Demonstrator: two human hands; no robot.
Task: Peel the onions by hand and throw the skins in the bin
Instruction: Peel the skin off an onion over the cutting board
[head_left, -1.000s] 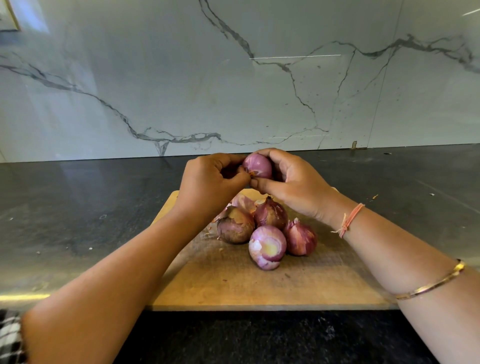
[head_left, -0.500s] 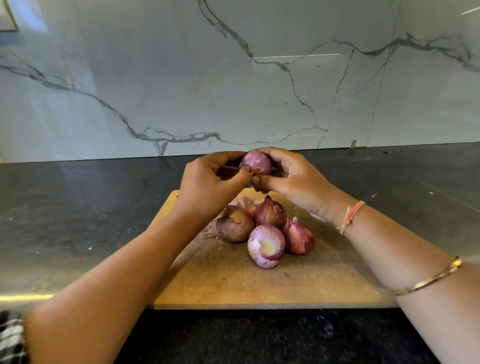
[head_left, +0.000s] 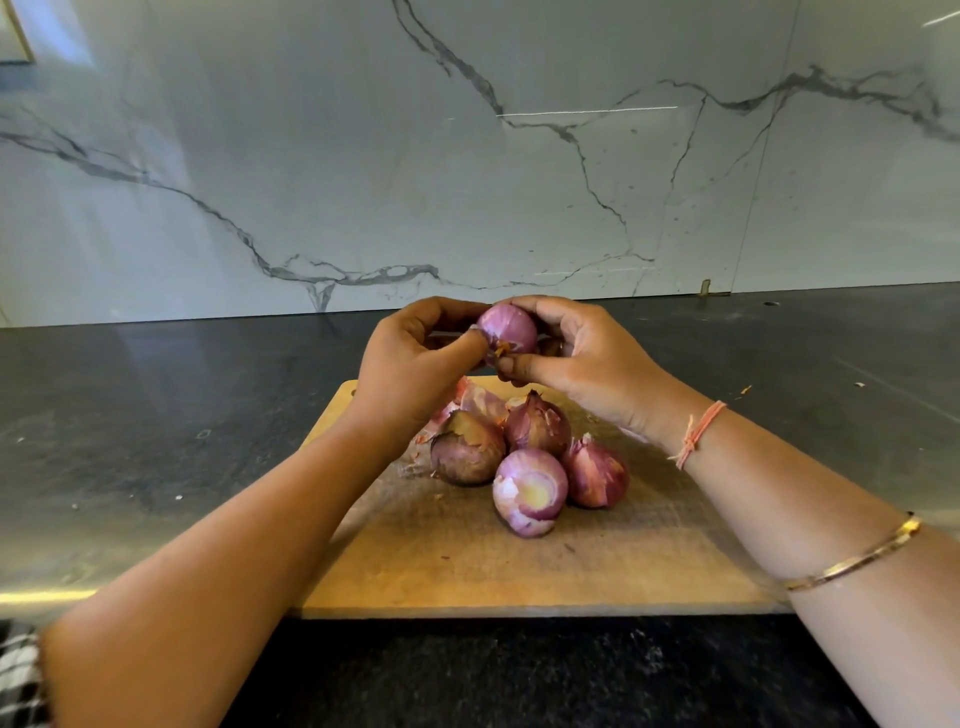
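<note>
While both hands work one bulb above the far end of the cutting board (head_left: 519, 571), the step in hand reads as peeling, late stage for this bulb.

Obs: the held onion (head_left: 506, 328) shows smooth, glossy purple on top, with the dry skin mostly off. A small orange-brown tuft sits at its near end. The right hand (head_left: 582, 358) cups it from the right and below, fingers curled round it. The left hand (head_left: 415, 364) has its fingers curled, thumb tip pinching at the tuft end.

On the board: one peeled onion (head_left: 530, 491) nearest the camera, touching three unpeeled onions (head_left: 467, 453) clustered behind it. The loose skins (head_left: 475, 400) lie just behind the cluster, under the hands. No bin is in view.

Judgement: task roughly a third done. The next move calls for a firm pinch and pull on the tuft while the right hand steadies the bulb. The clean bulb then goes down beside the peeled one, well apart from the scraps. The skins need gathering for the bin later.
</note>
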